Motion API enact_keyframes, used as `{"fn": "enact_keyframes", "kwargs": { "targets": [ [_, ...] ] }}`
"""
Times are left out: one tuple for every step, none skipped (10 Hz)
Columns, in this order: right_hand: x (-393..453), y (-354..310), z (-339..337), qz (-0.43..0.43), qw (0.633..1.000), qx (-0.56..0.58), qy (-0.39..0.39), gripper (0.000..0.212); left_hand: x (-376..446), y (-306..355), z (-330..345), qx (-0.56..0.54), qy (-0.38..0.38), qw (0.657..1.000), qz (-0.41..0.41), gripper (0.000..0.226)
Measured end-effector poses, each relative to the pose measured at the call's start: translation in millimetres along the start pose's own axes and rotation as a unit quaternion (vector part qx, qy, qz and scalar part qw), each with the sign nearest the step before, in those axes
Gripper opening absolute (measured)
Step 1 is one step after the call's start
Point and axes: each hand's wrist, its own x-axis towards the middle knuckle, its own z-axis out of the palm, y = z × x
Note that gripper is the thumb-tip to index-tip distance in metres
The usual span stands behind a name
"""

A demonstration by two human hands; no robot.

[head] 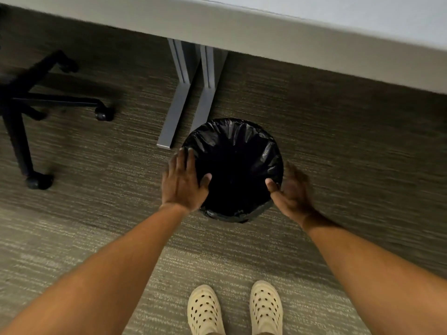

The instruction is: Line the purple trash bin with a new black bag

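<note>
We are seeing the black bag [235, 160] lining the bin's round mouth, folded over the rim so the purple bin itself is lying hidden; it is standing on the carpet [338, 146] just beside the counter's grey legs [191, 93]. Our left hand [182, 182] and right hand [291, 189] are flanking the rim, each grip spread apart, thumbs touching the plastic.

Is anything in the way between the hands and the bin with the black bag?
Nothing visible. The left hand and right hand are already at opposite sides of the bin, thumbs over the rim on the bag. The desk leg stands behind the bin, and the chair base is far left, clear of both.
</note>
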Motion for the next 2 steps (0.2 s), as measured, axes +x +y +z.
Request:
{"fn": "enact_keyframes", "kwargs": {
  "targets": [
    [-10.9,-5.9,-16.4,-0.067,0.992,-0.107,0.023,0.085,2.9,26.1,-15.1,0.029,-0.003,0.993,0.114,0.087],
    [-24.6,-17.5,-40.0,-0.095,0.985,-0.138,0.049,0.088,1.5,57.9,-32.7,0.042,0.009,0.983,0.181,0.087]
  ]
}}
